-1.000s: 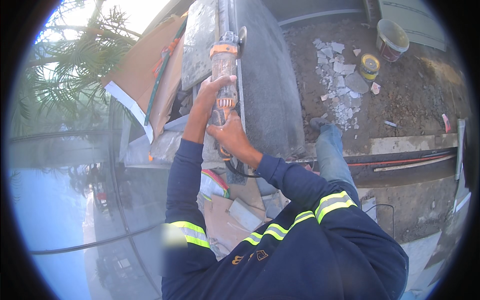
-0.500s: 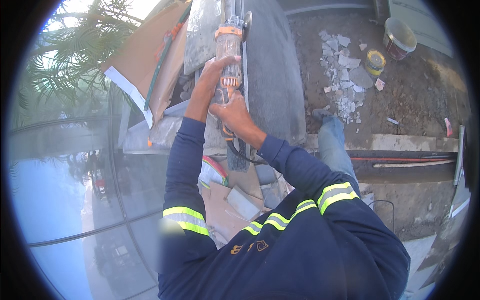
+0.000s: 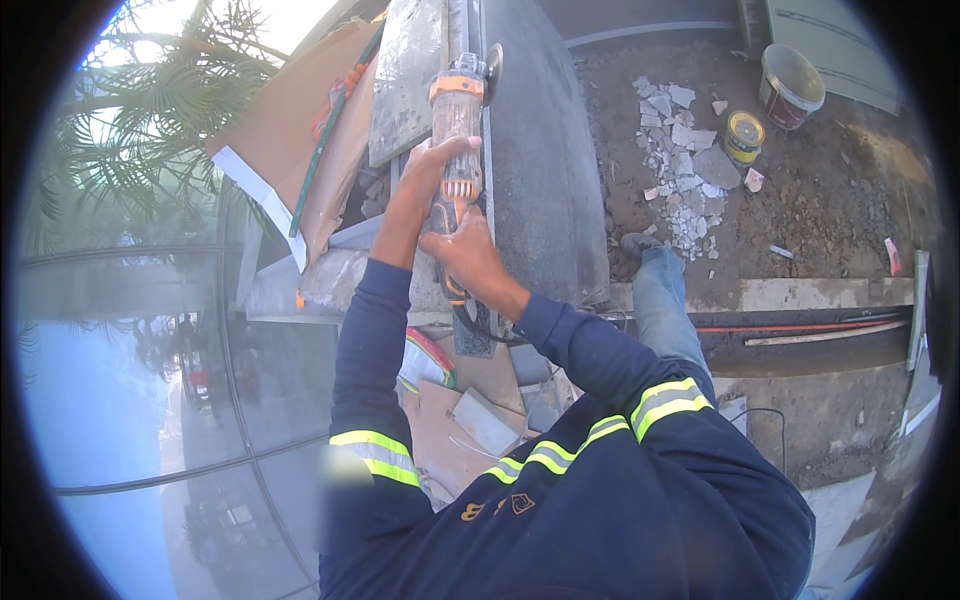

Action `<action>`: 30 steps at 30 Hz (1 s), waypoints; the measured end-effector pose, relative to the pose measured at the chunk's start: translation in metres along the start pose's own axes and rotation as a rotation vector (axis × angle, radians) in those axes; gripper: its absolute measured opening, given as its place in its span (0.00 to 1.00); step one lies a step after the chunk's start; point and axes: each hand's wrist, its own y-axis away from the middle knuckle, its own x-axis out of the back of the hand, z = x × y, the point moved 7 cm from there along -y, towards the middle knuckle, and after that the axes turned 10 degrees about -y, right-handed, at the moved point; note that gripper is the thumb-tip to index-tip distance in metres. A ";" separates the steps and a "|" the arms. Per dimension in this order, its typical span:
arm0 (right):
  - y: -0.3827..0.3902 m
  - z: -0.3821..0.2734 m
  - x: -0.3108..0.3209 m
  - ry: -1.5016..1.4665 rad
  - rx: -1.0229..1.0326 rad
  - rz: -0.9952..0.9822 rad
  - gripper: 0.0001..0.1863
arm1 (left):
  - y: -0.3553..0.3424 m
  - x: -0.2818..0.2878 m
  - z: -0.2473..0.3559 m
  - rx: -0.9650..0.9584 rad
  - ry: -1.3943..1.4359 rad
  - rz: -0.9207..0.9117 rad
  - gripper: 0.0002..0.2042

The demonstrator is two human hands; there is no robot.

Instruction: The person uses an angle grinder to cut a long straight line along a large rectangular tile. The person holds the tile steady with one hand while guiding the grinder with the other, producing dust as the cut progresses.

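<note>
An angle grinder (image 3: 457,115) with an orange collar and a dusty body lies lengthwise ahead of me, its disc (image 3: 494,73) on the right of its head. My left hand (image 3: 436,163) is wrapped round the front of the body. Behind it, my right hand (image 3: 473,255) grips the rear handle, where the black cord leaves. The disc is beside the long edge of a grey stone slab (image 3: 545,170); whether it touches the stone I cannot tell. A second grey slab (image 3: 408,85) sits left of the grinder.
Cardboard (image 3: 285,120) and a green-and-orange bar (image 3: 335,130) lean at left, near glass panels (image 3: 130,390). Broken tile pieces (image 3: 685,160), a yellow can (image 3: 744,135) and a bucket (image 3: 792,85) are on the dirt at right. A trench with a red pipe (image 3: 790,326) runs below them.
The view has tilted slightly, and the grinder with both hands appears a little lower in the picture. Both hands keep the same hold.
</note>
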 end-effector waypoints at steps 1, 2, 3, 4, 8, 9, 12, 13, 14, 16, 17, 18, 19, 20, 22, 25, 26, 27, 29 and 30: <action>0.001 -0.001 0.000 0.004 0.012 0.002 0.28 | 0.002 -0.001 0.000 0.010 -0.011 0.000 0.25; 0.004 0.001 0.000 -0.013 -0.006 -0.001 0.28 | 0.004 -0.001 -0.001 0.020 -0.022 0.000 0.26; 0.008 0.000 0.000 -0.031 -0.025 -0.004 0.28 | 0.005 -0.001 -0.001 0.031 -0.033 0.001 0.28; 0.009 0.000 -0.001 -0.049 -0.044 -0.008 0.29 | 0.005 -0.001 -0.002 0.027 -0.021 -0.001 0.29; 0.003 0.010 -0.001 -0.046 -0.029 -0.014 0.28 | 0.003 -0.003 -0.005 0.000 0.018 -0.020 0.27; 0.003 0.011 0.000 -0.038 -0.026 -0.006 0.27 | 0.001 -0.003 -0.005 -0.008 0.028 -0.027 0.26; -0.002 0.012 0.000 -0.045 -0.037 -0.014 0.26 | -0.002 -0.002 -0.006 0.003 0.044 -0.028 0.25; -0.004 0.012 -0.001 -0.052 -0.044 -0.022 0.26 | -0.001 -0.003 -0.004 0.002 0.044 -0.024 0.25; -0.006 0.012 0.000 -0.027 -0.056 -0.019 0.25 | -0.001 -0.003 -0.003 0.002 0.044 -0.020 0.24; -0.009 0.012 0.001 0.025 -0.082 -0.015 0.24 | -0.001 -0.003 -0.001 -0.003 0.042 -0.016 0.24; -0.009 0.012 0.001 -0.001 -0.095 -0.011 0.25 | -0.002 -0.003 0.001 -0.006 0.040 -0.018 0.24; -0.008 0.011 0.001 -0.029 -0.110 -0.009 0.25 | -0.002 -0.003 0.002 -0.008 0.036 -0.018 0.24; -0.007 0.011 0.000 -0.056 -0.124 -0.007 0.25 | -0.002 -0.001 0.000 0.000 0.027 -0.017 0.25; -0.005 0.008 -0.001 -0.048 -0.102 -0.008 0.26 | -0.002 0.001 -0.002 0.008 0.019 -0.016 0.25; -0.001 0.006 -0.001 -0.028 -0.058 -0.005 0.27 | 0.000 -0.001 -0.002 0.018 0.007 -0.009 0.26; 0.002 0.006 -0.002 -0.096 -0.027 -0.027 0.27 | 0.005 -0.004 0.000 0.015 -0.003 0.010 0.26; 0.003 0.007 -0.001 -0.086 -0.023 -0.023 0.27 | 0.006 -0.004 0.000 0.008 -0.002 0.010 0.26; 0.005 0.007 -0.001 -0.077 -0.021 -0.021 0.26 | 0.007 -0.004 0.000 0.003 -0.002 0.012 0.26; 0.006 0.007 0.000 -0.048 -0.020 -0.025 0.26 | 0.007 -0.003 -0.001 -0.003 0.008 0.006 0.26; 0.004 0.007 0.001 -0.029 -0.020 -0.029 0.25 | 0.007 -0.004 -0.001 -0.007 0.012 0.000 0.26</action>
